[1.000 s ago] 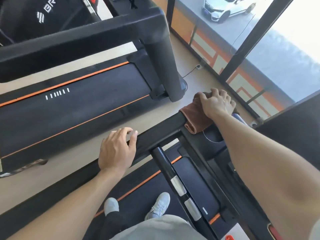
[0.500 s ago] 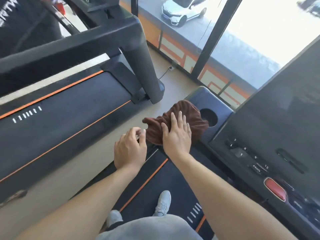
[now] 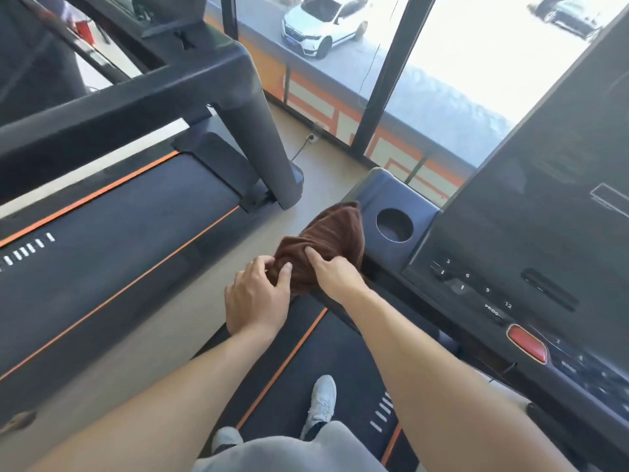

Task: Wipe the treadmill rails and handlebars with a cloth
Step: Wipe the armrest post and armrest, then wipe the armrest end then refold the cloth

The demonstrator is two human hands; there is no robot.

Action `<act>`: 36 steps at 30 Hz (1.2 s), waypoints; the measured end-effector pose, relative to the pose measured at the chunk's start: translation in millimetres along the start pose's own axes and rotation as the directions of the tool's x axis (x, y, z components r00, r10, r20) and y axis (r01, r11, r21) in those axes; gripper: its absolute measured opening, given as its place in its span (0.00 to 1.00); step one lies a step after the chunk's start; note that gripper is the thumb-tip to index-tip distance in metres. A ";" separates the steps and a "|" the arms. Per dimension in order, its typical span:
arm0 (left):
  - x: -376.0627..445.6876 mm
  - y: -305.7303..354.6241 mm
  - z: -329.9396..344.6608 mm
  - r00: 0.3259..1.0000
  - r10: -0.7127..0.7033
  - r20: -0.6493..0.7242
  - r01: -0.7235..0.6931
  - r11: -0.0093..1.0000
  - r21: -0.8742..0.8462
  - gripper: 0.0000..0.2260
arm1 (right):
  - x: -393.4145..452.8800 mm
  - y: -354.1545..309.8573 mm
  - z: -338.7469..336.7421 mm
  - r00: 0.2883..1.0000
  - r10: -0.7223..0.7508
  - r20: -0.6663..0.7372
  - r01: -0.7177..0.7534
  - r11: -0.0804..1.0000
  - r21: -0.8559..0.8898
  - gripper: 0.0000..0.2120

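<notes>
Since a moment ago the left hand (image 3: 257,296) has joined the right hand (image 3: 332,272), both pinching the bunched brown cloth (image 3: 326,238).

white car (image 3: 321,23) outside window | red button (image 3: 527,343) on console | white shoe (image 3: 322,401) on belt

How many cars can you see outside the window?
2: a white car at top centre, beyond the glass, and a dark car at the top right, partly cut off. Others may be hidden.

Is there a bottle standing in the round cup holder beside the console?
No, the cup holder is empty, and the brown cloth lies just left of it.
</notes>
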State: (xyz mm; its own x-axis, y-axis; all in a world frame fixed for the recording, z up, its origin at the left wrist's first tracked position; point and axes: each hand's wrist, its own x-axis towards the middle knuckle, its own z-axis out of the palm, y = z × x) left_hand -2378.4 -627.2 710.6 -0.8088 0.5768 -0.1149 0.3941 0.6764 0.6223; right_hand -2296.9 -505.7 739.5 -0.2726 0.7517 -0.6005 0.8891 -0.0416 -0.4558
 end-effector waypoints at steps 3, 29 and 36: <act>-0.2 1.2 -0.1 1.000 0.001 -0.004 -0.001 0.999 0.034 0.19 | 9.3 6.9 -5.4 0.994 0.023 0.106 -0.043 0.981 0.188 0.42; -5.7 7.2 0.1 1.000 0.005 -0.021 -0.003 0.996 0.085 0.22 | 11.5 17.1 -150.2 0.954 -0.240 -0.181 0.092 0.806 -0.585 0.27; -3.6 5.6 4.4 0.999 -0.006 -0.047 0.011 0.994 0.113 0.22 | 49.7 39.6 -132.0 0.920 -0.364 -0.147 0.213 0.778 -0.591 0.20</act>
State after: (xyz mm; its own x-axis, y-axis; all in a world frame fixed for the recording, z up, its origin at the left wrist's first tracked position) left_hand -2371.4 -623.4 711.1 -0.8308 0.5506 -0.0819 0.4317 0.7301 0.5297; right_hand -2226.8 -383.1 778.4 -0.5201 0.8035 -0.2897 0.8509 0.5169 -0.0942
